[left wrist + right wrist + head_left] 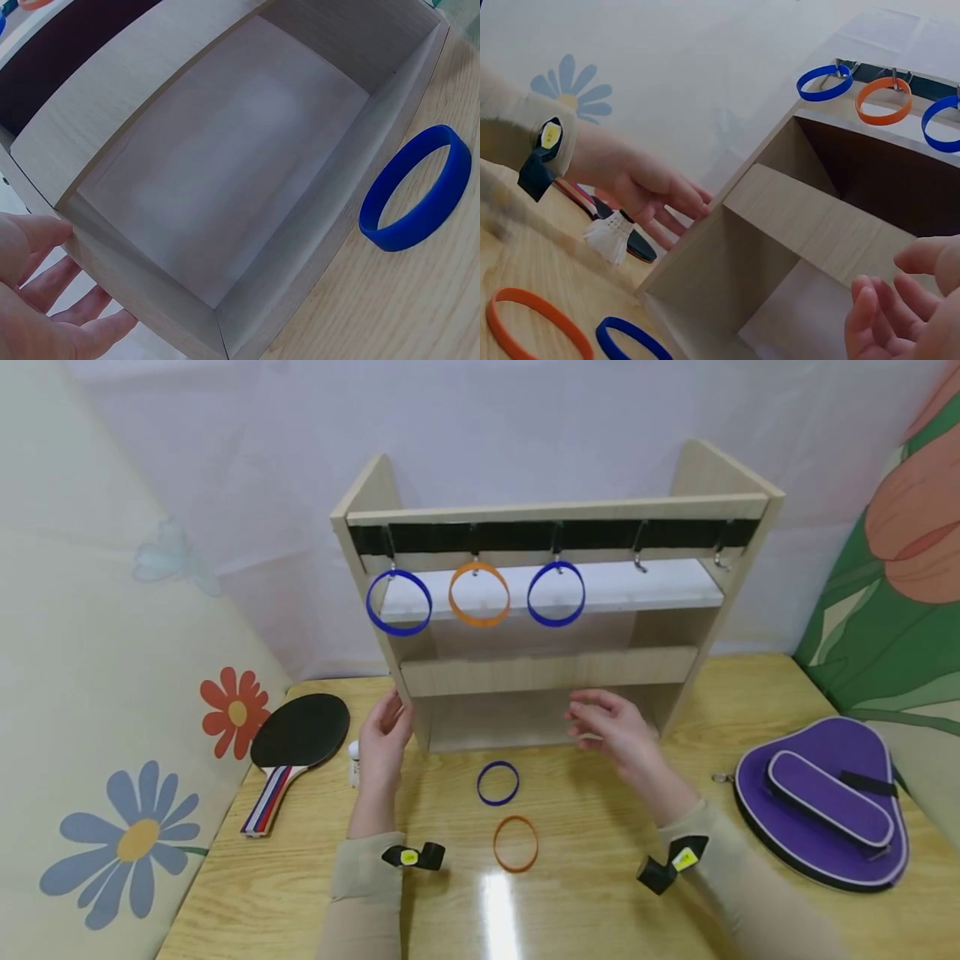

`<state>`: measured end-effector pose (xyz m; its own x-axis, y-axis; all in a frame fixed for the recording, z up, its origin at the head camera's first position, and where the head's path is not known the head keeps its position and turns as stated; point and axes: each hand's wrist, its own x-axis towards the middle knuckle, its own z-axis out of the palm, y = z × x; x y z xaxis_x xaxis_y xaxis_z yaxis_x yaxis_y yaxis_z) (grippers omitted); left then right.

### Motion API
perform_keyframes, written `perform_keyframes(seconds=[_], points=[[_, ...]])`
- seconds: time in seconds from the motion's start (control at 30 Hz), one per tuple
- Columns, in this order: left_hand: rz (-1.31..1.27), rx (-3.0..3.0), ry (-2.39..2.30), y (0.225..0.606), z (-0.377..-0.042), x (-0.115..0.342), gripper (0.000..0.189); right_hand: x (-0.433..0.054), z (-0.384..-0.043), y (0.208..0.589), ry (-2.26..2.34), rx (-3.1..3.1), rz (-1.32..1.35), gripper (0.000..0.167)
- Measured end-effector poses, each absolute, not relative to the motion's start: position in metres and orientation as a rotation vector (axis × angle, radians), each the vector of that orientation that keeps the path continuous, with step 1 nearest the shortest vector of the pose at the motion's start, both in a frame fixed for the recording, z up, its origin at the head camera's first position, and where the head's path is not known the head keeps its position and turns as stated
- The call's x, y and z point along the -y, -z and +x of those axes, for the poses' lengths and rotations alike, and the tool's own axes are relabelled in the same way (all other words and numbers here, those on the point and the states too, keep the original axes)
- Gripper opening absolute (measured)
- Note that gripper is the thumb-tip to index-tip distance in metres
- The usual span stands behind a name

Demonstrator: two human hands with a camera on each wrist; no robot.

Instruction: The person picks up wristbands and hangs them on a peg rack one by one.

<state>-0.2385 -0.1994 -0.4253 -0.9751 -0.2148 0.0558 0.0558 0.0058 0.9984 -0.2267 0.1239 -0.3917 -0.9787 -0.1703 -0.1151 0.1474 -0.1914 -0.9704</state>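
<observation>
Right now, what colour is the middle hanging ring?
The middle ring is orange, clearest in the head view.

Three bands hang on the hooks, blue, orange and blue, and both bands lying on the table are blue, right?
Not quite: the head view shows one blue band and one orange band on the table; the three hanging bands are right.

Bright, even light fills the head view, with a white streak of glare and soft shadows on the bench [262,902]. Both wrist views are dimmer (greyish, slightly hazy); in the left, the shelf [127,90] looks bowed.
</observation>
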Motion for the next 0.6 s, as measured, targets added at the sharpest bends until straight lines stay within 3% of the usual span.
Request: perform_keyframes(seconds=[0.23, 0.43, 0.6], points=[[0.163, 2.071, 2.082, 0.425, -0.239, 0.199, 0.050, -0.123, -0.222, 0.415, 2.246, -1.845, -0.021, 0.026], [0.167, 2.074, 2.080, 0.425, -0.238, 0.199, 0.049, -0.123, -0.218, 0.433, 2.244, -1.830, -0.034, 0.023], [0.161, 2.082, 2.074, 0.426, -0.238, 0.200, 0.049, -0.121, -0.214, 0.442, 2.241, -1.832, -0.036, 0.037]])
